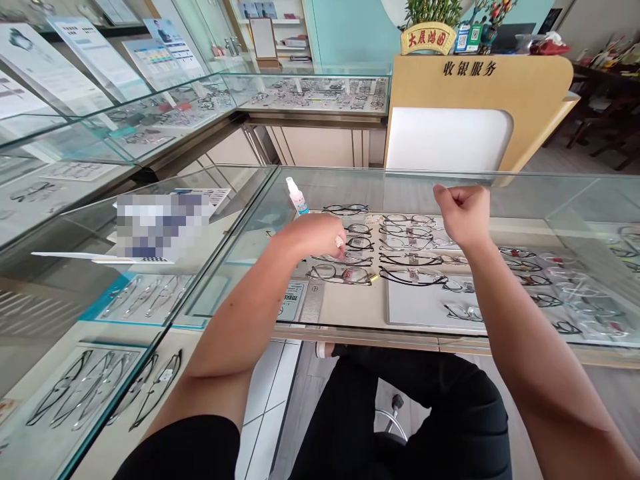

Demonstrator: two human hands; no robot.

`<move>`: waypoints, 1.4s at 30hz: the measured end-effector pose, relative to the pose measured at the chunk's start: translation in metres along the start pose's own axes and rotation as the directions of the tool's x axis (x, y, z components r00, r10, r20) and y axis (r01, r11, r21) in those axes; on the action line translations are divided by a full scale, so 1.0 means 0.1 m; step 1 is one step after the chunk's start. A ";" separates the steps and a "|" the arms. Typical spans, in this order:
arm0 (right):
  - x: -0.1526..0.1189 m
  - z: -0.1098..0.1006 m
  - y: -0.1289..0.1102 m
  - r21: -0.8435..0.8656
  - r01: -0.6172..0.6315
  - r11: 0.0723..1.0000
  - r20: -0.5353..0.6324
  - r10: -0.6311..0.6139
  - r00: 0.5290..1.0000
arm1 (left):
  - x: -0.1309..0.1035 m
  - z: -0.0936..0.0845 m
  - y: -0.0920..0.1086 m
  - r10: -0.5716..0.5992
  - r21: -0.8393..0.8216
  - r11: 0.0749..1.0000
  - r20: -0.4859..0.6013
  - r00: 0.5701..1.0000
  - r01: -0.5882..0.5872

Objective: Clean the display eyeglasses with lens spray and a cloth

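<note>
My left hand (pixel 325 235) is closed just above the glass counter top, its fingers curled in. A small whitish bit, too small to name, pokes out between them. Beyond that hand a white spray bottle (pixel 297 195) with a blue and pink label stands on the glass. To the right, my right hand (pixel 466 210) makes a fist over the counter, and nothing shows in it. Beneath both hands, rows of eyeglasses (pixel 413 275) lie inside the display case (pixel 350 313), partly hidden by my forearms.
Papers (pixel 220 199) and a pixelated sheet (pixel 163 225) lie on the left counter, above more eyeglasses (pixel 157 389). Another glass case (pixel 320 93) runs along the back. A wooden cashier desk (pixel 420 87) stands behind the counter. My legs (pixel 430 407) are under its front edge.
</note>
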State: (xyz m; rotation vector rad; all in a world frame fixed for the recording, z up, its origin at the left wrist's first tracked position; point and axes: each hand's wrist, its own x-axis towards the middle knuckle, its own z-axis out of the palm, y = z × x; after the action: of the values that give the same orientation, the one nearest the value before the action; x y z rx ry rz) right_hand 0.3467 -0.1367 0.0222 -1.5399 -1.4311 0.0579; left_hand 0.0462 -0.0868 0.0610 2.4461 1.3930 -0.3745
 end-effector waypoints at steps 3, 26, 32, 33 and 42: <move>0.00 0.00 -0.01 0.025 0.006 1.000 -0.001 -0.006 1.000 | 0.01 -0.01 -0.05 -0.001 -0.059 0.998 -0.079 0.997 -0.004; -0.01 0.01 -0.02 0.073 -0.011 0.997 0.024 0.009 1.000 | 0.11 -0.12 -0.34 0.187 -0.258 0.944 -0.099 0.977 -0.207; -0.06 0.05 -0.12 0.178 0.020 0.984 0.099 -0.038 0.994 | 0.02 -0.19 -0.29 0.253 -0.637 0.575 -0.459 0.852 -0.514; -0.08 0.07 -0.16 0.232 0.025 0.972 0.127 -0.056 0.990 | 0.04 -0.15 -0.23 0.175 -0.703 0.470 -0.519 0.837 -0.534; -0.32 0.18 -0.49 0.561 -0.058 0.826 0.292 -0.132 0.947 | 0.21 0.26 0.37 -0.125 -0.809 0.028 -0.586 0.801 -0.587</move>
State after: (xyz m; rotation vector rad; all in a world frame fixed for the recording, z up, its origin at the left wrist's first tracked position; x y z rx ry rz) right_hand 0.2900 -0.1602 0.0272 -1.0309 -1.5131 0.6817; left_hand 0.0862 -0.0978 0.0338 1.3728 0.7122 1.1531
